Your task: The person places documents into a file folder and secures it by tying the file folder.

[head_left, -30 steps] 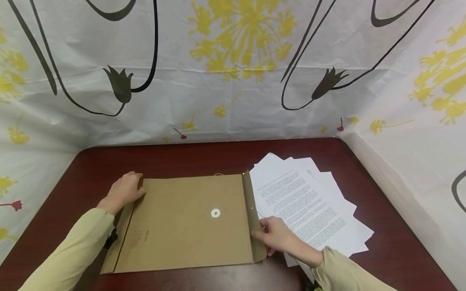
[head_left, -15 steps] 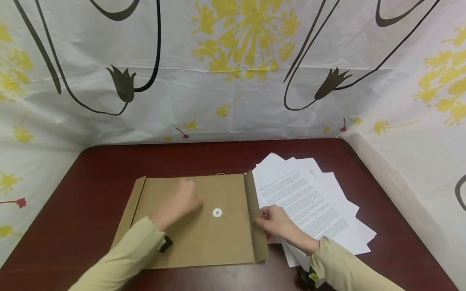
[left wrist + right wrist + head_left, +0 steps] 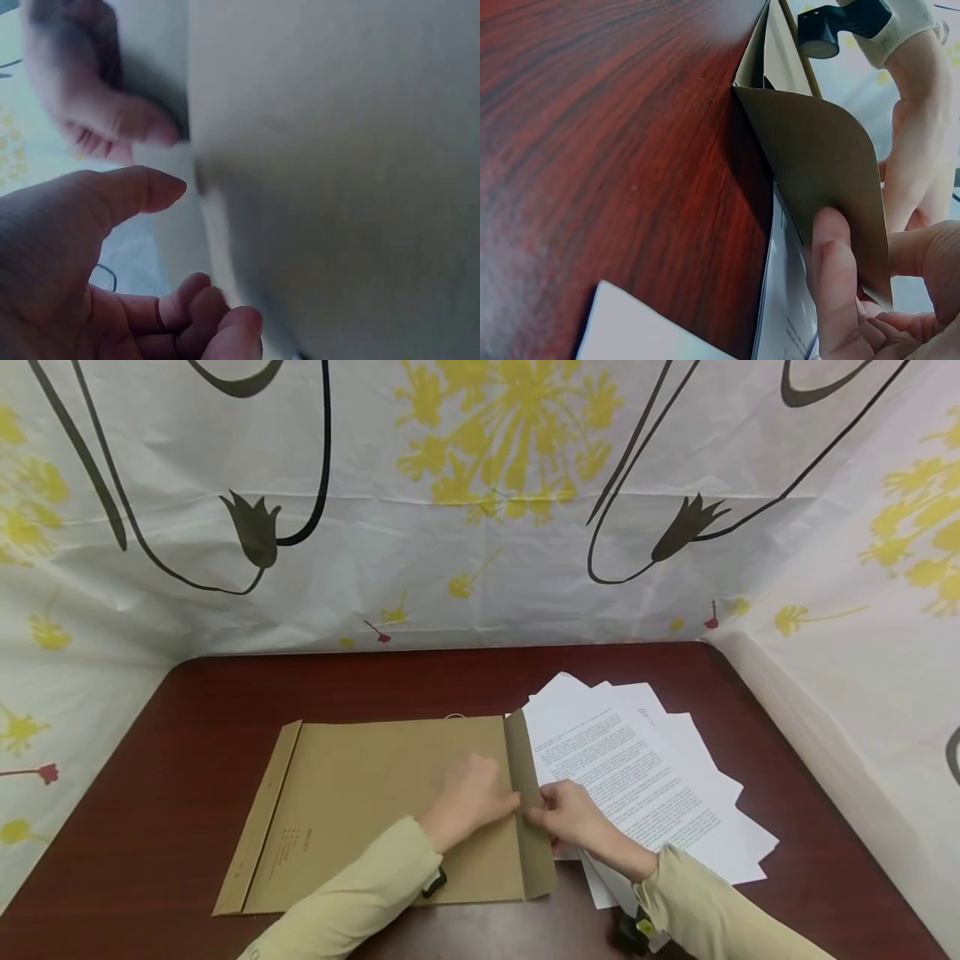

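A brown kraft document envelope lies across the table, its end flap folded up at the right. My right hand pinches that flap by its outer edge; in the right wrist view, fingers press its outer face and the thumb is on the other side. Over the right part of the envelope is my left hand, thumb reaching the flap's fold. The left wrist view shows the left thumb apart from loosely bent fingers, with nothing between them. The white button on the envelope is hidden behind the left hand.
A fanned stack of printed sheets lies to the right, partly under the flap and right forearm. The dark red table ends at a floral cloth behind. A narrow strip borders the envelope's left end.
My left hand has left the envelope's left end and moved right across it to the flap's fold, covering the button. The right hand keeps its hold on the flap.
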The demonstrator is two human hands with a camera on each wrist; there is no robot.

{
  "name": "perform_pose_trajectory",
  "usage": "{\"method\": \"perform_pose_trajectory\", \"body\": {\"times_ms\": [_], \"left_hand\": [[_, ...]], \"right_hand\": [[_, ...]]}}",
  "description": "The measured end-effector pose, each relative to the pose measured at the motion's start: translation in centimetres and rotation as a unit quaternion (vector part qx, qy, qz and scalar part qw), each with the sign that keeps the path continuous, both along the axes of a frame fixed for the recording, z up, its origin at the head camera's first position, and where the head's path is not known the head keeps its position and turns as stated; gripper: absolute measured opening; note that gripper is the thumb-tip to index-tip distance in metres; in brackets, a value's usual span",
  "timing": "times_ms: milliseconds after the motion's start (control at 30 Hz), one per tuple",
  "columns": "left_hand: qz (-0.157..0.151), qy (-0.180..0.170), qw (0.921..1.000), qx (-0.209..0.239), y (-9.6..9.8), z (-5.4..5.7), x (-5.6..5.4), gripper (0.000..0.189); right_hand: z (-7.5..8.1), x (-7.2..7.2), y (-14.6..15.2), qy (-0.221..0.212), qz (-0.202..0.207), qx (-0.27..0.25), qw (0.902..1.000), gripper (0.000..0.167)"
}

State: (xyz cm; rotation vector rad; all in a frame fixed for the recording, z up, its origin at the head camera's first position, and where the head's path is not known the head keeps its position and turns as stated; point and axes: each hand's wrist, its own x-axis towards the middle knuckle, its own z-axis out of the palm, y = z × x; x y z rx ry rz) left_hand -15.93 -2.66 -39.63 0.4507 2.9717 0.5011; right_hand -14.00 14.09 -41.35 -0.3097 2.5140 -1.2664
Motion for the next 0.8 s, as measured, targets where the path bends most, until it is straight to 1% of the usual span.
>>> {"method": "perform_pose_trajectory", "body": {"times_ms": [67, 167, 267, 367, 467, 567, 667, 800], "left_hand": [[-0.003, -0.002, 0.9999, -0.011, 0.4, -0.3, 0.1, 0.045], [-0.010, 0.014, 0.9994, -0.030, 0.8, -0.6, 0.2, 0.045], [-0.008, 0.023, 0.9988, -0.042, 1.0, -0.7, 0.3, 0.044], [-0.004, 0.016, 0.9989, -0.044, 1.2, -0.7, 0.3, 0.039], [-0.001, 0.006, 0.9995, -0.032, 1.4, -0.3, 0.5, 0.033], [0.002, 0.016, 0.9994, -0.030, 1.5, 0.6, 0.9, 0.028], [0.007, 0.026, 0.9992, -0.031, 1.2, 2.1, 1.3, 0.025], [0.023, 0.022, 0.9991, -0.027, 0.2, 4.1, 1.7, 0.027]], "right_hand": [[0.0, -0.1, 0.0, 0.002, -0.001, 0.005, 1.0000, 0.015], [-0.1, -0.1, 0.0, 0.004, -0.005, 0.006, 1.0000, 0.013], [-0.2, -0.1, -0.1, 0.000, -0.009, 0.003, 1.0000, 0.011], [-0.3, -0.2, -0.1, 0.003, -0.012, 0.011, 0.9999, 0.011], [-0.5, -0.3, -0.1, 0.005, -0.012, 0.030, 0.9995, 0.016], [-0.7, -0.4, -0.1, 0.005, -0.009, 0.042, 0.9991, 0.020], [-0.9, -0.4, -0.1, 0.000, -0.007, 0.043, 0.9990, 0.026], [-1.0, -0.6, -0.1, -0.008, -0.007, 0.050, 0.9987, 0.035]]}}
